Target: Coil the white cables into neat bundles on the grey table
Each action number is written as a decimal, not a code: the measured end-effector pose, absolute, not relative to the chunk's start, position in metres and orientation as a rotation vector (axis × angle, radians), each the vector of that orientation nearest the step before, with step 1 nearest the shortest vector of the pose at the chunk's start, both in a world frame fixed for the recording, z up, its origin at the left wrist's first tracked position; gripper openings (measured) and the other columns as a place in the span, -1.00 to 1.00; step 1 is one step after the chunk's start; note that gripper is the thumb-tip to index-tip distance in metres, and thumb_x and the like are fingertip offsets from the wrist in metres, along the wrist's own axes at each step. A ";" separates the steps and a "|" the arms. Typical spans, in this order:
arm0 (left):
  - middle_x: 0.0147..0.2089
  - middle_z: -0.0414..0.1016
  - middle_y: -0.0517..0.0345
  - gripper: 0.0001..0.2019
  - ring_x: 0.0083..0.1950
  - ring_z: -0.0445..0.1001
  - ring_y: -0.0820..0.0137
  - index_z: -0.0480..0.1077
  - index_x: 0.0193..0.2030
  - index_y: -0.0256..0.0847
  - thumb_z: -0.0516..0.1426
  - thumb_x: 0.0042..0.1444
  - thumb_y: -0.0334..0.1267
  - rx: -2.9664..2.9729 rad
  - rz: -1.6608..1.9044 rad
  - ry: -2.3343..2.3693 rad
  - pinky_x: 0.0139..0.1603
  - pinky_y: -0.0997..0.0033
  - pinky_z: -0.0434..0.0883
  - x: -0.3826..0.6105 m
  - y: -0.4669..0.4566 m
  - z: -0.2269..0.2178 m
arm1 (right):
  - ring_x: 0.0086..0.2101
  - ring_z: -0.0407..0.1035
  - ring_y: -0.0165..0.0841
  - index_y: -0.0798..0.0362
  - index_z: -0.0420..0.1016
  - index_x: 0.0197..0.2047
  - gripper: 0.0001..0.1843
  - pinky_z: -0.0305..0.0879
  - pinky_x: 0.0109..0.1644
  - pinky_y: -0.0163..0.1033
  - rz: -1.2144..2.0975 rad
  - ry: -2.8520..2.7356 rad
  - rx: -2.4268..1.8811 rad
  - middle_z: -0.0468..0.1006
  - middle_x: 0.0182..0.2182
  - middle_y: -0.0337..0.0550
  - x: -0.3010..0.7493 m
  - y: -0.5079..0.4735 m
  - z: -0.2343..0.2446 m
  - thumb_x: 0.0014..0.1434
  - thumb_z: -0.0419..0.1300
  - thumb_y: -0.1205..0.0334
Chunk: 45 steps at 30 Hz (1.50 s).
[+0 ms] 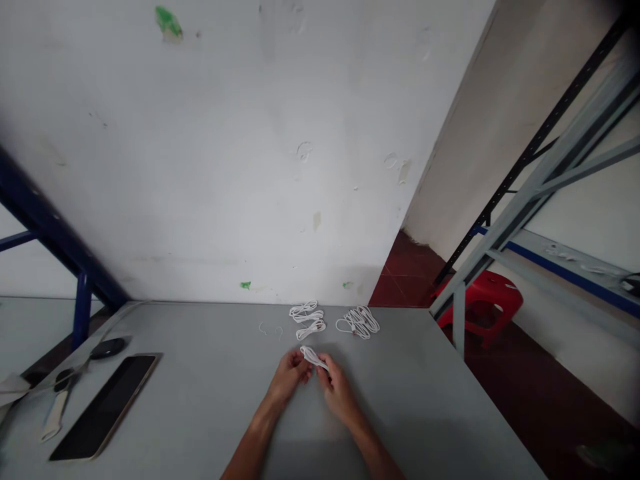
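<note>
My left hand and my right hand meet over the grey table, both pinched on a small coiled white cable held between them. Beyond my hands, near the wall, lie two more bundles of white cable: one in the middle and one to its right. A thin loose white tie or wire lies left of them.
A dark tablet lies at the table's left, with a black mouse and a white-handled tool beside it. A red plastic stool stands on the floor under grey metal shelving on the right. A white wall rises behind the table.
</note>
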State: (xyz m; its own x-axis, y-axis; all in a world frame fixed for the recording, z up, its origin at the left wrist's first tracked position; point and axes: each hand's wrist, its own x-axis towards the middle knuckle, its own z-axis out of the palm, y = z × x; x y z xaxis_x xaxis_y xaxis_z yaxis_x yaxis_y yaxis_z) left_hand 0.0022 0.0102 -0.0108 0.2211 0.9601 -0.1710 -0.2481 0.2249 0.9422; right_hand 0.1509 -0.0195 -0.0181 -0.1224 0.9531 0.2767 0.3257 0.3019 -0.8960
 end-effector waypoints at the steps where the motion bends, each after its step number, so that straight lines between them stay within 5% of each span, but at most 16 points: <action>1: -0.51 0.43 0.28 -0.55 -0.57 0.33 0.54 0.38 -0.37 -0.25 0.36 -0.16 0.08 0.981 1.076 0.995 -0.57 0.56 0.22 0.001 0.012 -0.013 | -0.17 0.51 -0.24 -0.01 0.46 0.04 -0.69 0.41 -0.07 -0.19 0.747 -1.691 -1.229 0.61 -0.18 -0.09 0.151 -0.016 -0.021 0.36 -0.03 0.23; 6: -0.57 0.43 0.30 -0.54 -0.64 0.33 0.51 0.32 -0.28 -0.21 0.29 -0.09 0.12 1.065 1.206 1.195 -0.60 0.53 0.26 -0.005 0.017 -0.018 | -0.09 0.48 -0.21 -0.01 0.51 0.08 -0.45 0.37 -0.01 -0.20 0.269 -2.049 -1.550 0.59 -0.11 -0.02 0.154 0.014 -0.020 0.14 -0.03 0.57; 10: -0.55 0.41 0.33 -0.56 -0.63 0.35 0.49 0.28 -0.27 -0.18 0.28 -0.08 0.11 1.064 1.232 1.245 -0.62 0.52 0.25 -0.008 0.017 -0.018 | -0.05 0.44 -0.24 -0.10 0.48 0.16 -0.30 0.34 0.00 -0.25 0.075 -2.226 -1.662 0.55 -0.01 -0.08 0.156 0.038 -0.013 0.04 0.00 0.63; 17: -0.53 0.41 0.29 -0.63 -0.59 0.35 0.45 0.31 -0.26 -0.17 0.22 0.01 0.07 1.183 1.210 1.307 -0.57 0.48 0.27 -0.008 0.015 -0.020 | 0.05 0.32 -0.11 -0.06 0.34 0.30 -0.44 0.27 0.13 -0.04 -0.080 -2.117 -1.603 0.47 0.06 0.02 0.160 0.039 -0.013 0.23 0.09 0.35; 21: -0.43 0.50 0.14 -0.72 -0.44 0.47 0.36 0.39 -0.29 -0.20 0.18 0.13 0.00 1.492 1.200 1.359 -0.40 0.40 0.39 -0.008 0.007 -0.014 | 0.04 0.34 -0.09 -0.04 0.42 0.22 -0.55 0.28 0.14 0.03 -0.072 -1.970 -1.559 0.47 0.04 0.04 0.164 0.019 -0.020 0.27 0.10 0.23; 25: 0.03 0.56 -0.12 -0.70 0.04 0.53 0.14 0.48 -0.02 -0.19 0.13 0.24 -0.06 2.084 1.124 1.372 0.04 0.16 0.48 -0.018 -0.017 -0.015 | 0.12 0.32 -0.02 -0.03 0.39 0.26 -0.51 0.28 0.16 0.09 0.002 -1.977 -1.523 0.44 0.14 0.09 0.174 -0.013 -0.027 0.28 0.14 0.11; 29: 0.35 0.34 -0.10 -0.41 0.33 0.33 0.06 0.25 0.35 -0.15 0.12 0.25 0.05 2.690 0.841 1.369 0.25 0.04 0.37 -0.037 -0.046 -0.020 | 0.25 0.19 0.01 -0.08 0.29 0.33 -0.40 0.19 0.26 0.12 0.028 -2.135 -1.505 0.32 0.30 0.02 0.187 -0.046 -0.029 0.27 0.16 -0.05; 34: 0.43 0.21 0.00 -0.37 0.39 0.25 0.14 0.01 0.46 -0.09 0.03 0.32 0.03 2.907 0.692 1.474 0.31 0.09 0.28 -0.045 -0.061 -0.017 | 0.32 0.08 -0.02 -0.07 0.15 0.41 -0.33 0.06 0.34 0.16 0.035 -2.231 -1.524 0.17 0.38 -0.01 0.191 -0.060 -0.027 0.31 0.10 -0.09; 45: 0.44 0.21 0.02 -0.37 0.40 0.23 0.17 -0.02 0.47 -0.07 0.00 0.33 0.02 2.889 0.702 1.498 0.35 0.12 0.22 -0.042 -0.061 -0.016 | 0.31 0.11 0.00 -0.07 0.20 0.38 -0.32 0.09 0.34 0.17 0.042 -2.197 -1.500 0.21 0.36 0.00 0.189 -0.058 -0.025 0.26 0.19 -0.04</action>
